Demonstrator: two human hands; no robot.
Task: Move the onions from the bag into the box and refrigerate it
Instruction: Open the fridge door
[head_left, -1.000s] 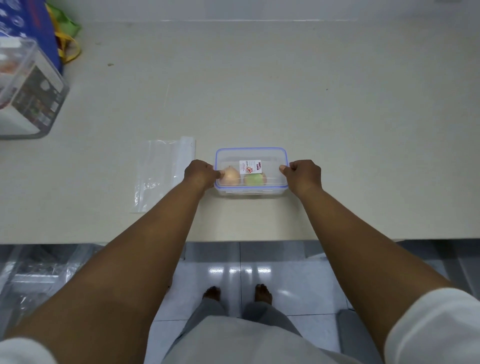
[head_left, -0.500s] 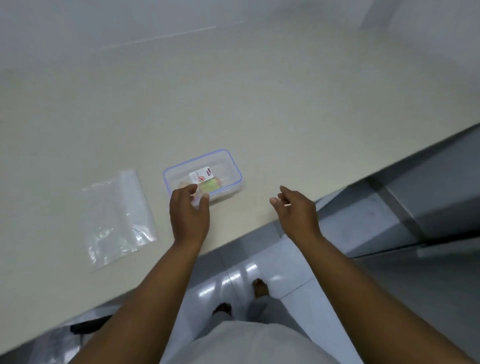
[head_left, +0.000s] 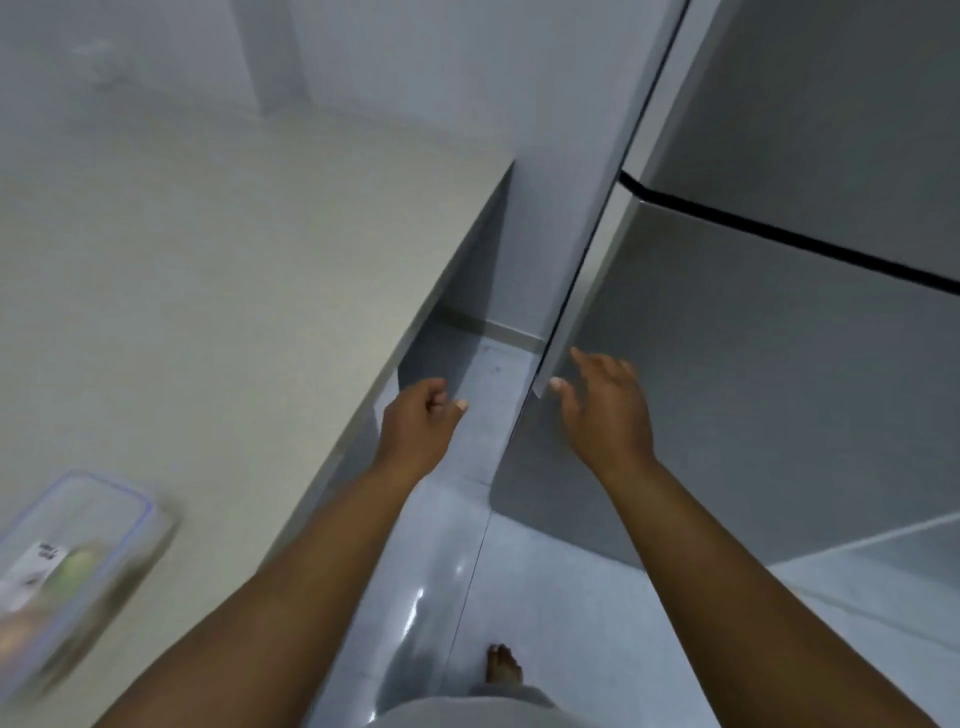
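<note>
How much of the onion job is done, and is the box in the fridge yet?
Done: the lidded box sits on the counter with produce showing blurrily inside. In hand: both hands are empty; the right hand reaches the edge of the fridge's lower door, while the left hand hangs loosely curled. Left: open that door, fetch the box and put it inside.

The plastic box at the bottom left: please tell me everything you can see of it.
The clear rectangular plastic box with a blue-edged lid lies flat on the pale countertop, near its front edge, blurred and cut off by the frame. The lid is on and carries a white label. Something green and something pale orange show inside. Neither hand touches it.
</note>
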